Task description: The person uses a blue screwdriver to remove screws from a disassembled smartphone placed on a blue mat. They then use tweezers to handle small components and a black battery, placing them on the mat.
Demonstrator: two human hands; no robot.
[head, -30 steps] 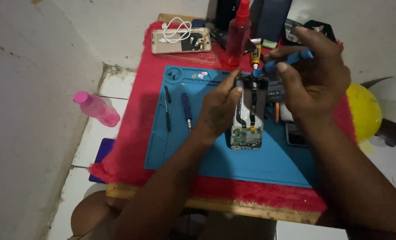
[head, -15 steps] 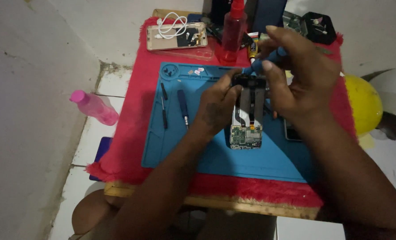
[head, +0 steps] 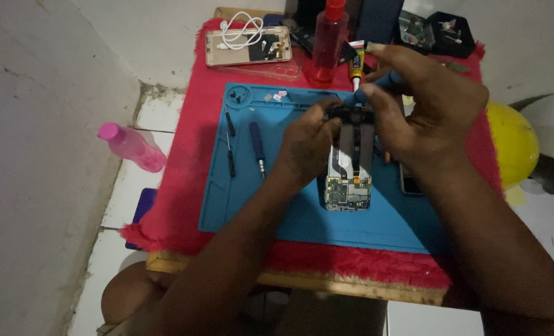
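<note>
Left hand (head: 305, 146) and right hand (head: 426, 115), now lower over the blue mat (head: 240, 199), pinch the opened phone's (head: 348, 174) top edge; right also grips a blue screwdriver (head: 376, 86), tip at the phone.

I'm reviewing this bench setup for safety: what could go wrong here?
The opened phone lies with its circuit board bare under both hands, so the blue-handled tool in the right hand might slip and scratch it. Tiny loose parts on the blue mat could get knocked away by the left hand.

1 head camera looks steeply down, close above the blue mat (head: 289, 211).
</note>
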